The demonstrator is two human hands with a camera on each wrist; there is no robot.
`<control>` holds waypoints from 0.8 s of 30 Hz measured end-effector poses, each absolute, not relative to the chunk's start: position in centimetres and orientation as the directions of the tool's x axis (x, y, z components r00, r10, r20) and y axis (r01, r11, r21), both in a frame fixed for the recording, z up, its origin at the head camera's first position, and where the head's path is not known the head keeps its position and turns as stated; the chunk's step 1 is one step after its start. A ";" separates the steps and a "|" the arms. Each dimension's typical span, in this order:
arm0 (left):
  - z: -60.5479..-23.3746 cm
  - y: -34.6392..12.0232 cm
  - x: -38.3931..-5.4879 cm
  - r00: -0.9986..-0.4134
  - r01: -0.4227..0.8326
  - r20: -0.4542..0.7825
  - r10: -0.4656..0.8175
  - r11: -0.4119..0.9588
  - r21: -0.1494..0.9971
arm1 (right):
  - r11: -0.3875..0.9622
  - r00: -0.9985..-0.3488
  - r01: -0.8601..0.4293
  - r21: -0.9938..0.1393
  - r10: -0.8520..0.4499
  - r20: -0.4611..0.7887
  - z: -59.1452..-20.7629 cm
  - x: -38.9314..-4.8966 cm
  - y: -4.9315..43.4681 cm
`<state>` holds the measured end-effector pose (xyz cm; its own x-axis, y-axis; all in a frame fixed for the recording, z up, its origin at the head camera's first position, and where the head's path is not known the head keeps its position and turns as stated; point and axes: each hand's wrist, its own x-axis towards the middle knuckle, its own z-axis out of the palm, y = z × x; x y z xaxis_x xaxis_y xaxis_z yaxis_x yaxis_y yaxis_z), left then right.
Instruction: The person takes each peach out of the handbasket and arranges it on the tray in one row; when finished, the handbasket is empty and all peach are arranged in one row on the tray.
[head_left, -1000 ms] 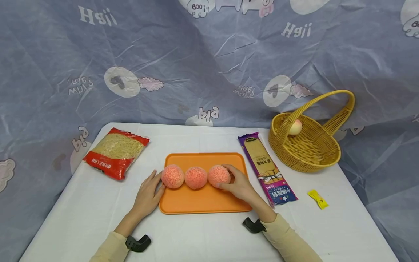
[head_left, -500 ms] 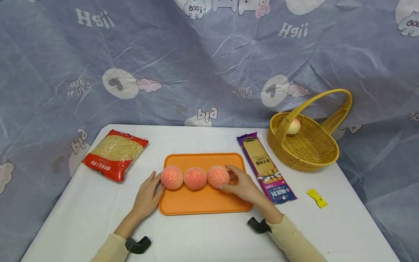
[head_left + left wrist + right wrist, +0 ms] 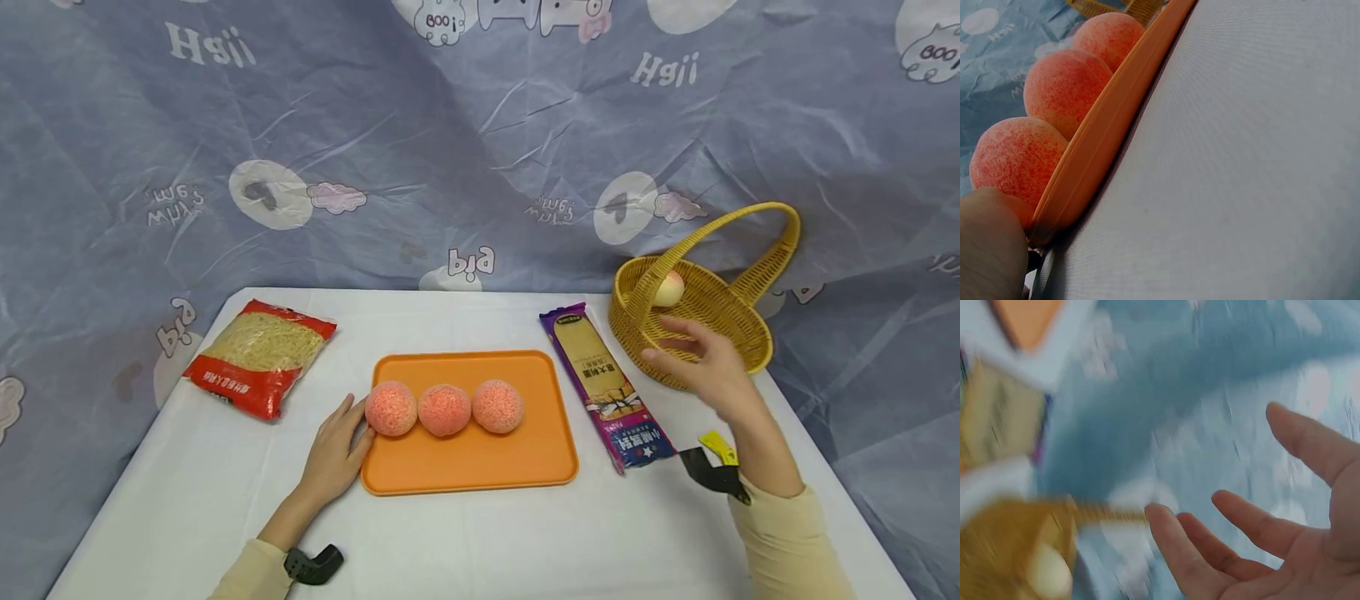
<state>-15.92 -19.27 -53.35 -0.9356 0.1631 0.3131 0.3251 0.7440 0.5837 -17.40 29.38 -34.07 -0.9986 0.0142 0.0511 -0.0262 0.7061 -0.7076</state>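
Three pink peaches stand in a row on an orange tray [image 3: 472,463]: the left peach [image 3: 391,408], the middle peach [image 3: 445,410] and the right peach [image 3: 498,407]. My left hand [image 3: 330,457] lies at the tray's left edge, its fingers loosely extended and its thumb against the left peach. In the left wrist view that thumb sits low by the peach [image 3: 1017,156] and the tray's rim. My right hand [image 3: 708,367] is in the air before a yellow wicker basket [image 3: 624,310], fingers spread and holding nothing. A pale peach [image 3: 670,288] sits inside the basket.
A purple pack of spaghetti [image 3: 603,387] lies between tray and basket. Under my right wrist is a yellow wrapped candy [image 3: 718,447], partly covered. A red bag of pasta [image 3: 258,358] lies at the back left. A patterned grey-blue cloth hangs behind the table.
My right hand has let go of the right peach and moved right and up, over to the basket's front. The left hand and the row of peaches have stayed in place.
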 end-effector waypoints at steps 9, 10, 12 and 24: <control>-53.9 -19.2 -15.7 -0.944 0.307 0.291 0.157 0.744 0.594 | 0.686 -0.947 0.182 -0.704 0.314 0.061 -30.9 -24.7 36.2; -53.9 -19.2 -15.7 -0.943 0.308 0.293 0.157 0.743 0.594 | 0.681 -0.945 0.185 -0.708 0.322 0.063 -31.1 -25.7 36.7; -53.9 -19.1 -15.6 -0.941 0.312 0.299 0.156 0.741 0.594 | 0.674 -0.939 0.190 -0.714 0.338 0.070 -31.7 -27.4 37.3; -53.7 -19.0 -15.4 -0.944 0.307 0.290 0.160 0.751 0.584 | 0.529 -0.903 0.277 -0.802 0.430 -0.029 -37.0 -34.8 40.2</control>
<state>-15.43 -19.05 -53.70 -0.9435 0.1598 0.2902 0.3069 0.7512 0.5843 -34.79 40.18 -36.97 -0.9026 0.4296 -0.0287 0.2772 0.5289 -0.8021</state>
